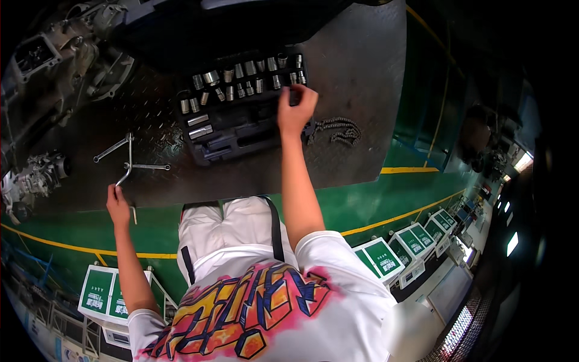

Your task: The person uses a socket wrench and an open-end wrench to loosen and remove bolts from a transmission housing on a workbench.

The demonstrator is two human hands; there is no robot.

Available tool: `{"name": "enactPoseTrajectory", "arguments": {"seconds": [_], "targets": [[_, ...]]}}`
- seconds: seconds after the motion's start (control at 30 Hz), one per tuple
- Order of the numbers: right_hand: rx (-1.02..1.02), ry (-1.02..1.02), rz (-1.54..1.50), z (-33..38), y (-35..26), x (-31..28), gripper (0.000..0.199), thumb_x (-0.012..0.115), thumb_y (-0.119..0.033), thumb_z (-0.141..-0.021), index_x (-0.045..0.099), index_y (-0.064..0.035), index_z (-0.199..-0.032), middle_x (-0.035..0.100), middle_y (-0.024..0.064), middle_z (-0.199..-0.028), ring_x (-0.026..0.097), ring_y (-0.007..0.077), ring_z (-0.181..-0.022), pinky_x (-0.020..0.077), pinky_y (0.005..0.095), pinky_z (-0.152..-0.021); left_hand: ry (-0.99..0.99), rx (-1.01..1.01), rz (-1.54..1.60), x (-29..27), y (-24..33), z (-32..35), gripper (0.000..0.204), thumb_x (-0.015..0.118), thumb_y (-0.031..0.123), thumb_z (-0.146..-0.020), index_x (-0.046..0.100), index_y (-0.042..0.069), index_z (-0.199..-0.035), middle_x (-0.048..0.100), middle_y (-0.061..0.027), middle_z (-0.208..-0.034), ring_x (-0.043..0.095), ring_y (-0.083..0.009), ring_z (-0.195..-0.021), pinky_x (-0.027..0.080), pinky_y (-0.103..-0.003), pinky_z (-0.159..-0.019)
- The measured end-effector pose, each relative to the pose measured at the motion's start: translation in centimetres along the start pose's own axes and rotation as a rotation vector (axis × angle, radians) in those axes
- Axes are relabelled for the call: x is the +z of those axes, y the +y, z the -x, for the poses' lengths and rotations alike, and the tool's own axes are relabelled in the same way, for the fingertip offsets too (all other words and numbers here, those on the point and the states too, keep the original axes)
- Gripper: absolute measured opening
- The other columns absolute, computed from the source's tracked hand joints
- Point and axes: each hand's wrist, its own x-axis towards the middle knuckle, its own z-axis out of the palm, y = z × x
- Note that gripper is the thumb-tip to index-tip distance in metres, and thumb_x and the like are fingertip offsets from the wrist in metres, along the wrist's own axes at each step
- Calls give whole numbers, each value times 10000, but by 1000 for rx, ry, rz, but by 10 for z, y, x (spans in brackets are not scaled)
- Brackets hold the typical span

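Observation:
At the near left edge of the table, my left hand (119,205) is closed round a crank-shaped metal bar (130,155), which looks like a speed handle. Its far end reaches over the tabletop beside two combination wrenches, one angled off to the left (111,149) and one lying to the right (151,166). Over the right side of an open dark socket set case (208,158), my right hand (298,110) has its fingers curled together by the sockets (250,67). Whether anything sits between those fingertips I cannot make out. Two longer sockets (199,125) lie in the case's left part.
A metal chain (341,128) lies right of the case on the dark tabletop (356,72). Engine or gearbox castings (90,60) crowd the far left, with a smaller metal assembly (36,181) nearer. White-and-green cabinets (380,259) stand behind me on the green floor (362,205).

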Motion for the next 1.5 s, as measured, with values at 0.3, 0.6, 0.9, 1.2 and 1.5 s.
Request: {"name": "enactPoseTrajectory", "arguments": {"seconds": [0.3, 0.6, 0.9, 1.2, 1.5], "targets": [[-97, -237, 213, -41, 36, -21, 386, 725, -149, -701, 710, -166, -1086, 502, 138, -1072, 482, 335, -1014, 429, 431, -902, 47, -62, 74, 39, 16, 26, 211, 534, 206, -1012, 539, 4, -950, 446, -25, -701, 381, -108, -662, 356, -290, -594], [-177, -107, 253, -28, 46, -6, 406, 689, -174, -695, 695, -160, -1101, 488, 114, -1051, 494, 313, -997, 412, 427, -885, 108, -207, 197, 135, 59, 44, 304, 550, 280, -1027, 484, 24, -876, 367, 5, -702, 331, -104, -664, 335, -280, -602], [-186, -75, 217, -26, 49, -4, 394, 684, -147, -692, 693, -155, -1086, 482, 99, -1034, 506, 296, -990, 408, 418, -890, 459, 11, -75, 187, 112, 21, 272, 602, 180, -940, 515, -34, -1084, 549, -169, -1045, 503, -323, -958, 389, -433, -852], [-319, -497, 102, -9, 10, -2, 529, 744, -149, -723, 661, -144, -1245, 543, 84, -1102, 485, 276, -981, 404, 387, -875, 602, -2, -312, 209, 110, 18, 300, 557, 233, -936, 501, -24, -1080, 567, -182, -1018, 518, -353, -949, 379, -469, -842], [-209, -449, 4, 6, 8, 5, 312, 780, -76, -722, 629, -79, -994, 691, 24, -918, 577, 200, -802, 455, 333, -722, 612, 32, -280, 207, 106, 18, 276, 565, 210, -934, 505, -15, -1082, 560, -179, -1034, 508, -361, -958, 372, -470, -839]]}}
